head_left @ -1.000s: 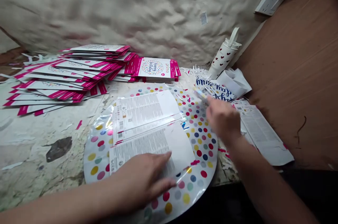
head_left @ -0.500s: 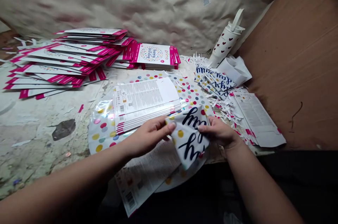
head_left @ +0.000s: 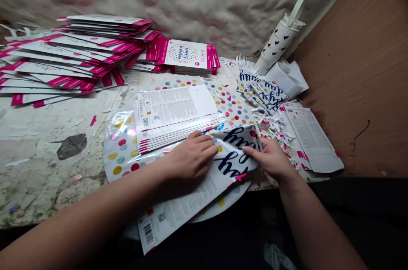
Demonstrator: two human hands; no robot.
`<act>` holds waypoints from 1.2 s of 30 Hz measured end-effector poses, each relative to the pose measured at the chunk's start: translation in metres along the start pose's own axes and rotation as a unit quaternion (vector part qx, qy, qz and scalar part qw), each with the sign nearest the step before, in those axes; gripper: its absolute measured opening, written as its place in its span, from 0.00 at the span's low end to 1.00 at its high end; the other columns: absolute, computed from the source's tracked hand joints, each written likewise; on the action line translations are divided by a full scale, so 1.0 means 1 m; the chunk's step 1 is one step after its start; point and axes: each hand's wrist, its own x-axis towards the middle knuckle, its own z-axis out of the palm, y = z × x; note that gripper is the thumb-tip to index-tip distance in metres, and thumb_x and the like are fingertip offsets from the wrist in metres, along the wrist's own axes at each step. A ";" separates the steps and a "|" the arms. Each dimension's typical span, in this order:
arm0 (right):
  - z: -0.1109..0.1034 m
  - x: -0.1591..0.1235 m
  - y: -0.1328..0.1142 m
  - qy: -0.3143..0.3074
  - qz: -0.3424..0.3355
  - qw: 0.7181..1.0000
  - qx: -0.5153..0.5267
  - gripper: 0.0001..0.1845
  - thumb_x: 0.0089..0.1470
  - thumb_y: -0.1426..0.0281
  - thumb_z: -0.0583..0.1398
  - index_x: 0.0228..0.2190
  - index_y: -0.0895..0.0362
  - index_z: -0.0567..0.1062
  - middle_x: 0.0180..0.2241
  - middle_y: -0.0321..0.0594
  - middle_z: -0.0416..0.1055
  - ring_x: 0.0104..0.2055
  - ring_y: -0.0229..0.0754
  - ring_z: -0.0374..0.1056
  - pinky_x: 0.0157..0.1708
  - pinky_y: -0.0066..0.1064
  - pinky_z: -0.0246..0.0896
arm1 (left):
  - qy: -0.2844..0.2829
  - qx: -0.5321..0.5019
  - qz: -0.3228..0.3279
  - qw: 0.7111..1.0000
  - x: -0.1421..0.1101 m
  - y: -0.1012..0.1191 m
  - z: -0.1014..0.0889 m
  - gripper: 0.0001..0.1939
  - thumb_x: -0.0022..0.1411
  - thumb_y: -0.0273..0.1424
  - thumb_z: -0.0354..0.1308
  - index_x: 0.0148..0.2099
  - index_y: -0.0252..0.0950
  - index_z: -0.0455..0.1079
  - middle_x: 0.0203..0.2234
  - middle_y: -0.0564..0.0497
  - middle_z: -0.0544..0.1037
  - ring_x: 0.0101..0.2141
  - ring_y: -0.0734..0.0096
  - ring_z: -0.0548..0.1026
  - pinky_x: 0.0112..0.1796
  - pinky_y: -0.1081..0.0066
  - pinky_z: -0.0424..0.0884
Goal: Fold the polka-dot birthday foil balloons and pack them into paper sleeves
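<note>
A folded foil balloon (head_left: 234, 151), white with dark blue lettering and coloured dots, lies spread low over a printed card packet (head_left: 178, 210). My right hand (head_left: 270, 157) pinches its right edge, thumb on top. My left hand (head_left: 194, 155) rests at the balloon's left end with its fingers curled under; what they grip is hidden. The packet slants toward the table's front edge, barcode end nearest me. Beneath everything lies a large round dotted foil balloon (head_left: 121, 149). A stack of card packets (head_left: 175, 111), text side up, sits on it just beyond my left hand.
Pink-and-white packets (head_left: 79, 55) are piled at the back left, beside a neater stack (head_left: 188, 55). Toward the right are folded foil balloons (head_left: 264, 94), paper shreds (head_left: 280, 132), more packets (head_left: 314, 138) and a heart-patterned bottle (head_left: 280, 40). A brown board (head_left: 360, 79) bounds the right side.
The folded balloon has come down from a raised, tilted position to lie flatter on the packet. My left hand's fingers have curled and turned palm down; my right hand keeps its pinch.
</note>
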 end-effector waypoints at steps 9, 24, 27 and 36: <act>0.013 0.008 -0.030 -0.127 0.038 0.987 0.087 0.18 0.40 0.61 0.66 0.32 0.59 0.72 0.27 0.38 0.75 0.28 0.39 0.71 0.28 0.29 0.67 | 0.036 0.043 -0.002 0.998 -0.006 0.006 -0.006 0.09 0.61 0.30 0.43 0.34 0.35 0.63 0.32 0.47 0.69 0.41 0.59 0.62 0.46 0.58 0.56; 0.048 -0.006 -0.060 0.019 -0.122 0.992 -0.039 0.10 0.46 0.64 0.61 0.28 0.58 0.74 0.23 0.37 0.73 0.24 0.36 0.67 0.22 0.26 0.60 | 0.101 0.142 -0.020 0.984 -0.012 0.009 -0.030 0.12 0.60 0.26 0.42 0.40 0.32 0.66 0.38 0.43 0.68 0.46 0.55 0.59 0.47 0.57 0.57; 0.050 -0.011 -0.062 0.023 -0.216 0.959 -0.181 0.06 0.48 0.69 0.60 0.24 0.55 0.76 0.22 0.36 0.73 0.29 0.39 0.68 0.30 0.30 0.62 | 0.094 0.160 -0.018 0.983 -0.009 0.011 -0.033 0.13 0.60 0.25 0.41 0.40 0.32 0.66 0.36 0.43 0.69 0.45 0.54 0.61 0.47 0.56 0.58; 0.044 -0.035 -0.060 0.007 -0.260 0.957 0.127 0.22 0.45 0.63 0.64 0.45 0.50 0.72 0.41 0.39 0.74 0.43 0.46 0.70 0.43 0.39 0.65 | 0.342 0.245 -0.122 0.899 -0.015 0.026 -0.064 0.08 0.57 0.29 0.52 0.40 0.41 0.61 0.42 0.47 0.66 0.46 0.54 0.62 0.45 0.52 0.59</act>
